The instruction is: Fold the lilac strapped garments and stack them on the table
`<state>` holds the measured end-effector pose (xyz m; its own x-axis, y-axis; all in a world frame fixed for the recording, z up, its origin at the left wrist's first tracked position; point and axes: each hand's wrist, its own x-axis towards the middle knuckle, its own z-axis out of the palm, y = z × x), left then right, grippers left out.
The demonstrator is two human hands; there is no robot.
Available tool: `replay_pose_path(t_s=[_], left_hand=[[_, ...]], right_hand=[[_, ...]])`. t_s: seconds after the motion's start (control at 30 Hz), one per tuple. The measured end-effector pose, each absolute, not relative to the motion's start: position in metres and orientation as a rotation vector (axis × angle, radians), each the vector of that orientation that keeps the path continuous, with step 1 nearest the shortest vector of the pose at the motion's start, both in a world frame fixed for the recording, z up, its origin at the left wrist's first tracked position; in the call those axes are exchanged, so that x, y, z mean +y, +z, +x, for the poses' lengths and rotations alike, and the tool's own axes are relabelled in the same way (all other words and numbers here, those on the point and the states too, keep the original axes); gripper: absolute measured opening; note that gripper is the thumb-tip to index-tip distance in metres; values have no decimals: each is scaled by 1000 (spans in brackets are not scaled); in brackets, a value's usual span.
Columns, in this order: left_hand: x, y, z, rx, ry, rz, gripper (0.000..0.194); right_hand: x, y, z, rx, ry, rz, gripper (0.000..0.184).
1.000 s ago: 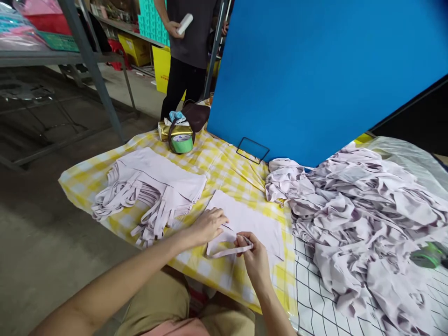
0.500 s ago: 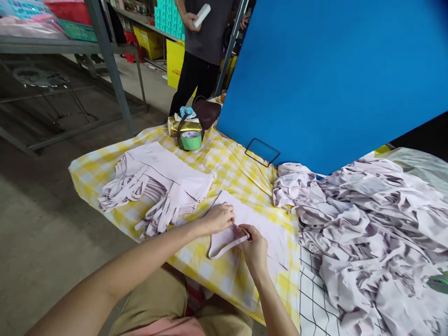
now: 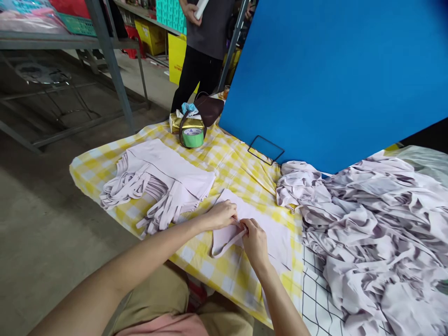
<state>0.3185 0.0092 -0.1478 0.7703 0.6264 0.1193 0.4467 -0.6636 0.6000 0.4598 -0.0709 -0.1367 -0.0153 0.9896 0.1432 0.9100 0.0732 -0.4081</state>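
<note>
A pale lilac garment [image 3: 269,228] lies flat on the yellow checked tablecloth [image 3: 231,163] in front of me. My left hand [image 3: 221,215] rests on its near left corner with the fingers curled down on the cloth. My right hand [image 3: 255,241] pinches the garment's strap [image 3: 224,243], which loops out toward the table's near edge. The two hands almost touch at the strap's upper end.
A stack of folded lilac garments [image 3: 164,175] lies to the left, a crumpled heap of them [image 3: 367,224] to the right. A green tape roll [image 3: 192,136] and gold box stand at the back. A blue board [image 3: 332,74] rises behind. A person [image 3: 205,42] stands beyond the table.
My right hand has drawn the strap up and in toward my left hand, shortening the loop. The view has shifted slightly, so everything sits further right.
</note>
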Motion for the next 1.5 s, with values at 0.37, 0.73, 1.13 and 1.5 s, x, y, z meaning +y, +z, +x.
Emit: replay_pose_path(t_s=[0.37,0.73,1.13,1.5], left_hand=[[11,-149,320,780,424,2424,20],[12,-149,319,793,434,2435,12],[12,-142,307,718,353,2311,14],[18,-135,309,1017,420,2324,35]], right_hand=[[-67,-141,464,-2088,232,-1790,35],[-58,-140,461,-2077,306,-1688,36],[-113,-124,438,-1960,109,-1446,19],[-180,-130,429,-2597,-2,-1176,40]])
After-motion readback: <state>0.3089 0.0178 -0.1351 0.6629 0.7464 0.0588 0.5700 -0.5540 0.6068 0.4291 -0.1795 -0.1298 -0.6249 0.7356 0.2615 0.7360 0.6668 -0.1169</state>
